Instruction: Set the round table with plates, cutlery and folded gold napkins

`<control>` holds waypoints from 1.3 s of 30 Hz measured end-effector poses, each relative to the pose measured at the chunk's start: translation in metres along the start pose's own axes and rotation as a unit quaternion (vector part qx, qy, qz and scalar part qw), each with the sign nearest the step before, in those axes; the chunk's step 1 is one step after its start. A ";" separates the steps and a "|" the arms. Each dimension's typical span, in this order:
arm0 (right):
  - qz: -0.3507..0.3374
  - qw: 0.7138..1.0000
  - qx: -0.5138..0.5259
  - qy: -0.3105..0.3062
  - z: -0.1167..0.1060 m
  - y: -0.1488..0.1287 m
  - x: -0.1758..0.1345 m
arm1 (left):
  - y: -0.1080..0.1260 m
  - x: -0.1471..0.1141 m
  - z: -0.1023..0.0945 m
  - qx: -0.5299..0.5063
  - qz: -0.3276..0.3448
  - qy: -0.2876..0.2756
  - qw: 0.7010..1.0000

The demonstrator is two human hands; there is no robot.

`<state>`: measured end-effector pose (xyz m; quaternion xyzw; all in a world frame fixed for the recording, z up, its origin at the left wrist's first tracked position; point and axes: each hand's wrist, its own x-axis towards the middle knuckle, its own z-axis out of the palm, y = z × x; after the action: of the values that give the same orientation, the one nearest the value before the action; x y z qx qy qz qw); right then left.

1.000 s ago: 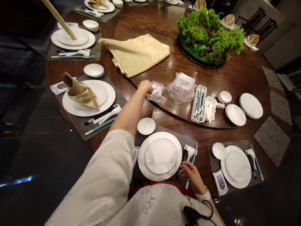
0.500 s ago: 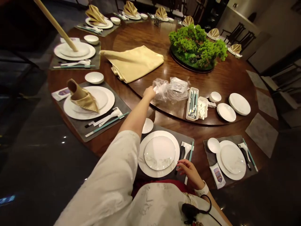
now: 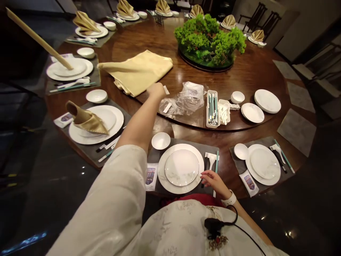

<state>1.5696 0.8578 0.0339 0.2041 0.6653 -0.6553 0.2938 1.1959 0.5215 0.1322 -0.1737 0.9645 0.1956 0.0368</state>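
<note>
Reaching left hand [image 3: 156, 89] hides fingers, grip on napkin [image 3: 138, 71] unclear.

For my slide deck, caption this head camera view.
Left hand reaches toward folded gold napkins; right hand rests beside the plate.

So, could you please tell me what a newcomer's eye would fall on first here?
Probably the green plant centrepiece at the middle of the round wooden table. Next, the left hand stretched out beside the folded gold cloth, with crumpled clear plastic bags just right of it.
</note>
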 end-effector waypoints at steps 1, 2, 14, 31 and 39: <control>-0.005 1.000 -0.003 -0.004 0.000 -0.002 0.000 | 0.002 -0.006 -0.007 0.012 -0.007 0.022 1.000; -0.013 1.000 -0.005 -0.006 -0.001 -0.005 0.001 | 0.003 -0.013 -0.012 0.009 0.002 0.031 0.999; -0.187 0.978 0.076 -0.042 -0.002 -0.073 -0.002 | 0.008 -0.211 0.042 -0.133 0.313 -0.504 0.794; -0.022 0.989 0.075 0.123 -0.037 0.061 0.003 | -0.027 -0.280 0.098 -0.495 0.053 -0.306 0.812; 0.022 0.973 -0.036 0.226 -0.028 0.094 0.054 | -0.062 -0.319 0.124 -0.571 -0.072 -0.339 0.744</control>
<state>1.5871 0.8846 -0.0731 0.3512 0.7330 -0.5608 0.1575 1.5170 0.6192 0.0395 -0.1538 0.5808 0.7527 0.2693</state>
